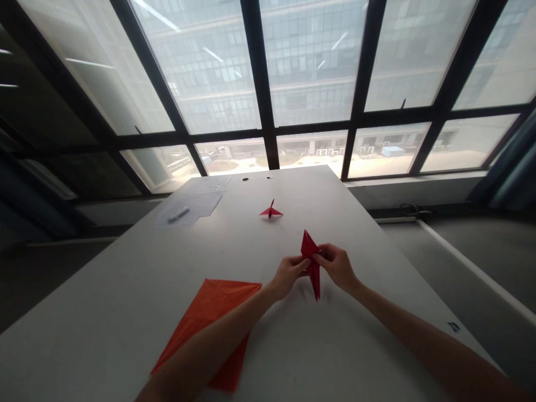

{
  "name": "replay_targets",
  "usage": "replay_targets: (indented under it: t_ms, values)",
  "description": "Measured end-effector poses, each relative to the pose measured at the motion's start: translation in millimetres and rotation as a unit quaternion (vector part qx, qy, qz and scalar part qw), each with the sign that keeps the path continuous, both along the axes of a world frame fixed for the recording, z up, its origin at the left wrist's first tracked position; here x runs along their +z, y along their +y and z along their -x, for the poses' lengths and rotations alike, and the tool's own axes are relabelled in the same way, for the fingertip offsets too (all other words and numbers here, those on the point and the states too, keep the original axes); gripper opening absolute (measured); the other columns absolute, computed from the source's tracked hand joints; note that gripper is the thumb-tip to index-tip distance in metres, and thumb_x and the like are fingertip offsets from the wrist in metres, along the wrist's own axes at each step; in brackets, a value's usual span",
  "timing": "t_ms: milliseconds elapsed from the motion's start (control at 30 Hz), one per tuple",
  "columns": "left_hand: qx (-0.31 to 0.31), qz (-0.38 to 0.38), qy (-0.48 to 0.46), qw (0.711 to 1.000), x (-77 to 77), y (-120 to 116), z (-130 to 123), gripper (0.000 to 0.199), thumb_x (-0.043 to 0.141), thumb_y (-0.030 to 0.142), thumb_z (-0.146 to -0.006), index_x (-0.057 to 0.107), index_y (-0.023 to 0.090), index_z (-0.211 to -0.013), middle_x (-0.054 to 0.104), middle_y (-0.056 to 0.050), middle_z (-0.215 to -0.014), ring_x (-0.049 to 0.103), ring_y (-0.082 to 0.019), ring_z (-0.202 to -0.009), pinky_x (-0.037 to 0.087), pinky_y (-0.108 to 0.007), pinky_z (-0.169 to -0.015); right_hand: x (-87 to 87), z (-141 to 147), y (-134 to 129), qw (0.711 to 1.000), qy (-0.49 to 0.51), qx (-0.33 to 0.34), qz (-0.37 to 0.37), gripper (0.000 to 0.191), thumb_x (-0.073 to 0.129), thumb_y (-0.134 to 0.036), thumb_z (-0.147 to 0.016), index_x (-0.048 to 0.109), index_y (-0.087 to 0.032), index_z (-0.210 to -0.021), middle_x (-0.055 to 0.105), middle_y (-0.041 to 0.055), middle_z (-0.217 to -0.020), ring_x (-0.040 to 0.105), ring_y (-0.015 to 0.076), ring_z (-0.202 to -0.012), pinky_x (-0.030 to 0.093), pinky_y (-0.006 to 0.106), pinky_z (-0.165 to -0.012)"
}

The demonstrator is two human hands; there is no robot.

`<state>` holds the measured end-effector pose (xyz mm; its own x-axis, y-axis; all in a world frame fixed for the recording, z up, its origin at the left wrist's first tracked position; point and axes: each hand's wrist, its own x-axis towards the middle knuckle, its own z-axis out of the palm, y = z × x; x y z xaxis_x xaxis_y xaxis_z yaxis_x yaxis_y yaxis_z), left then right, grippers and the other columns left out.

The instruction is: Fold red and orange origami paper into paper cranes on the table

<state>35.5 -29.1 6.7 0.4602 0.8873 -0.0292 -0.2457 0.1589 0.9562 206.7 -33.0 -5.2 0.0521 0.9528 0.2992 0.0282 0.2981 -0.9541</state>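
Holding up a slender, kite-shaped red origami piece [311, 262] just above a white table [347, 346], with the wider point aiming toward the windows [310, 67] and the long, narrow, split end aiming back toward the body. Pinching near its middle from the left with the left hand [288, 274], nearly closed, thumb on the front and fingers curling behind. Pinching from the right with the right hand [337, 265], also nearly closed, thumb close to the other thumb.

Calling, by judgement, for light, even fingertip pressure at the middle, lining up the edges on both sides of the centre slit before pressing any crease. Risking a skewed point or a torn tip with a hard pull; probably gaining sharper folds by bracing the layers against the firm tabletop.

Standing beyond the hands, apart from them, a small red paper crane [271, 211], seemingly with wings spreading. Lying at the lower left, partly hidden by the left forearm [226, 340], flat orange paper [218, 301]. Resting farther off at left, white sheets [205, 204] with a whitish marker-like object [179, 214].
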Motion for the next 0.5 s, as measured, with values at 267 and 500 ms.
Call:
replay_targets:
  t_ms: [267, 500]
  values:
    - [0.038, 0.018, -0.02, 0.999, -0.4, -0.8, -1.6, 0.043, 0.085, 0.034, -0.065, 0.074, 0.008, -0.098, 0.073, -0.013, -0.094, 0.068, -0.024, -0.083, 0.053, -0.045, -0.087, -2.8, 1.6, -3.9, 0.999, 0.01, -0.005, 0.031, 0.038, 0.073, -0.046, -0.077, 0.064, -0.018, -0.1, 0.067, 0.0016, -0.07, 0.06, 0.0165, -0.061, 0.046, 0.026, -0.055]
    - [0.105, -0.014, -0.069, 0.992, -5.5, 8.4, 3.6, 0.029, 0.082, 0.033, -0.07, 0.071, 0.009, -0.083, 0.071, -0.007, -0.08, 0.064, -0.018, -0.073, 0.051, -0.039, -0.084, -0.6, 5.8, -11.4, 0.987, -0.058, 0.116, 0.091, 0.033, 0.066, -0.045, -0.082, 0.071, -0.014, -0.074, 0.071, 0.0061, -0.066, 0.063, 0.0176, -0.06, 0.046, 0.027, -0.059]
